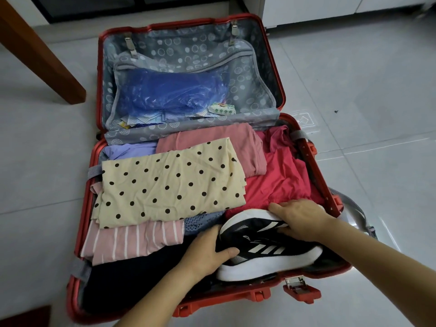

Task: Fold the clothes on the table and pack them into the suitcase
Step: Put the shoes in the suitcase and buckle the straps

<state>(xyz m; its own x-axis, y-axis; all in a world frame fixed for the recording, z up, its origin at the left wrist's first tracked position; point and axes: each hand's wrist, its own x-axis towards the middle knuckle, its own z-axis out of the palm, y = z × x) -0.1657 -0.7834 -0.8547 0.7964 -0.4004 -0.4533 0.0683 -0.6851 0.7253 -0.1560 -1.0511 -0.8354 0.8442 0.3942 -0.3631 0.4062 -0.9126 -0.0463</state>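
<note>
1. The red suitcase (85, 208) is lying wide open on the tiled floor (365, 90), its lid (188, 55) tipped back at the far side.
2. Two black sneakers with white stripes are sitting in the suitcase's near right corner, the near sneaker (271, 258) on its side with its white sole facing the near edge.
3. The left hand (207, 251) is gripping the left end of the near sneaker. Its thumb is lying across the black upper and its fingers (213, 233) are curling round the far side of that end.
4. The right hand (299, 218) is holding the far sneaker (247, 223). Its fingers (274, 206) are draping close together over the white sole, and its thumb is pressing on the striped side.
5. Folded clothes are filling the rest of the base: a cream polka-dot garment (169, 185) on top at the left, a pink striped garment (132, 239) under its near edge, and a dark garment (132, 279) along the near edge.
6. A red garment (278, 178) is lying by the right edge, touching the right hand, with a dusty pink garment (212, 140) at the far edge.
</note>
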